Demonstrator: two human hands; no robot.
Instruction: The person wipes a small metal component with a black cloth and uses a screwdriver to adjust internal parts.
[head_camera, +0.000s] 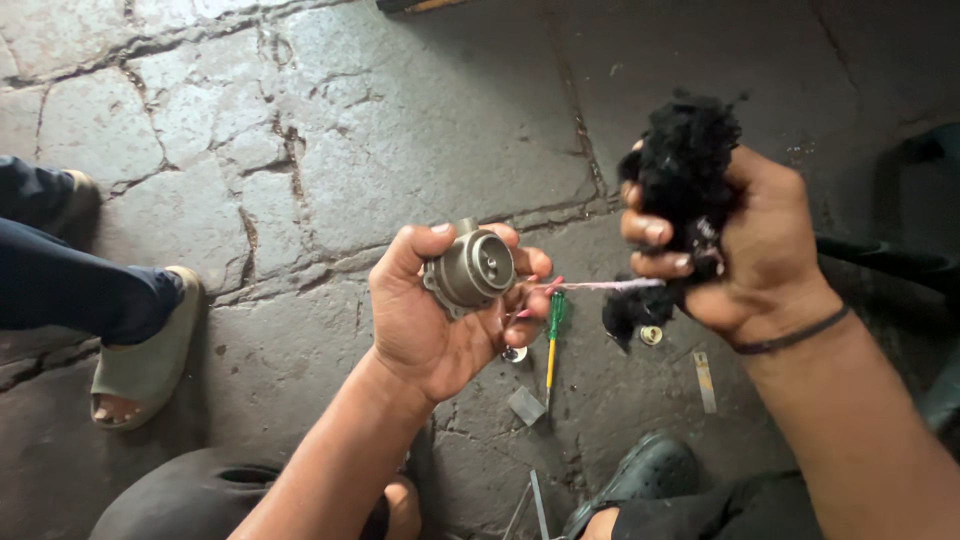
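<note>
My left hand (425, 315) grips a small round grey metal housing (470, 268) with two slots in its face, held above the stone floor. My right hand (745, 245) is closed around a wad of black fibrous rag (685, 165), part of which hangs below the fist. A thin pink strand (600, 285) stretches taut between the two hands. Below it on the floor lies a screwdriver (552, 340) with a green and yellow handle.
The cracked stone floor (400, 120) holds small metal bits: a flat grey plate (526, 405), a thin strip (705, 382), a small round part (651, 335). Another person's sandalled foot (140, 365) rests at left. My black shoe (645, 475) is at the bottom.
</note>
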